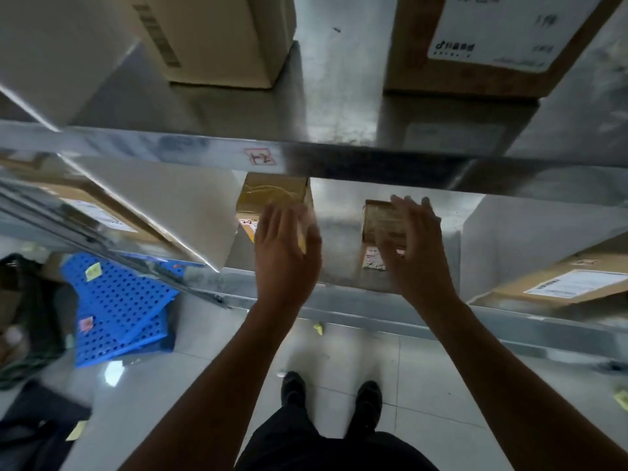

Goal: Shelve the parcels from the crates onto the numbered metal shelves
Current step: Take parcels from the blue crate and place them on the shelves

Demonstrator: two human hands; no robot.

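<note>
Two small brown parcels stand on the lower metal shelf (336,229). The left parcel (272,195), wrapped in yellowish tape, is partly covered by my left hand (285,246), whose straight fingers lie against its front right corner. My right hand (414,243) rests with spread fingers on the front of the right parcel (377,215). Both parcels carry small handwritten labels low on their fronts. The shelf rail above bears a red-marked number tag (260,156).
Larger cardboard boxes (217,35) (489,39) sit on the upper shelf. Another labelled box (564,283) lies at the right of the lower shelf, and a slanted divider panel (163,205) at its left. A blue perforated crate (119,300) lies on the floor at left.
</note>
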